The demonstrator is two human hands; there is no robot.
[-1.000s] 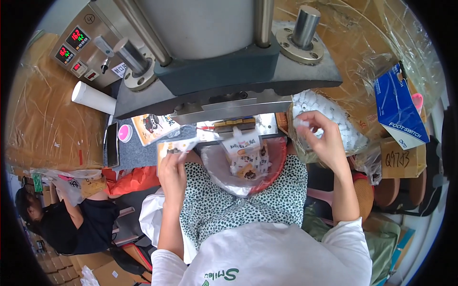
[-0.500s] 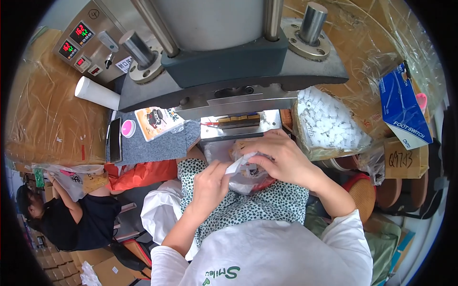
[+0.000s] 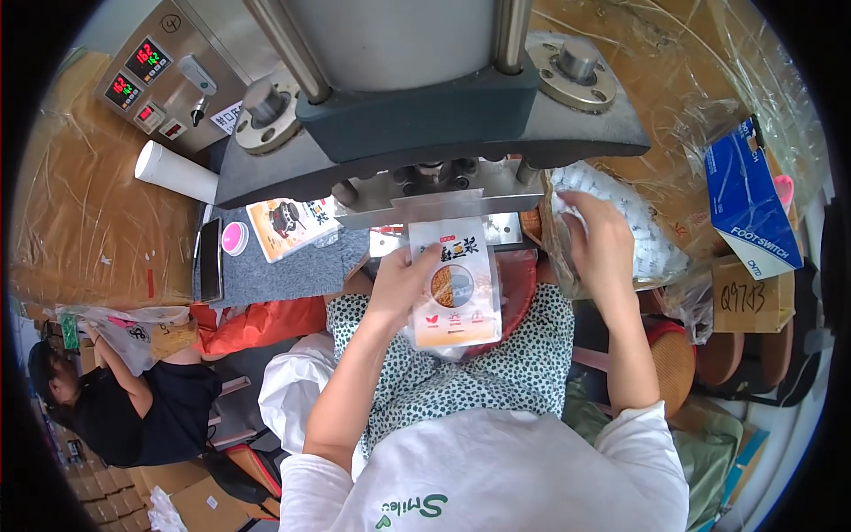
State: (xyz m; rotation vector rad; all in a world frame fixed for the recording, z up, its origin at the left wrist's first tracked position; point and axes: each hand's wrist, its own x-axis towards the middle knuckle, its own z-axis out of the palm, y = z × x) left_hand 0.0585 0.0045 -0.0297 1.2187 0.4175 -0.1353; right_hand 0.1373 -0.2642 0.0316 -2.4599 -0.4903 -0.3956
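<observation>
Brown cardboard under crinkled clear plastic film surrounded a grey metal sealing press (image 3: pixel 425 115), which stood over a grey felt-covered counter (image 3: pixel 266 275). One printed stand-up pouch (image 3: pixel 454 293), white above and orange below, was held upright just under the press's steel sealing bar; the left hand (image 3: pixel 403 284) had its grip closed on the pouch's left edge. The right hand (image 3: pixel 603 244) was inside a clear plastic bag (image 3: pixel 638 239) full of small white sachets, fingers curled, though whether they held one could not be told. One flat pouch (image 3: pixel 288 226), one pink round lid (image 3: pixel 234 238), one dark phone (image 3: pixel 211 259) and one white paper cup (image 3: pixel 175 172) lay on the counter.
</observation>
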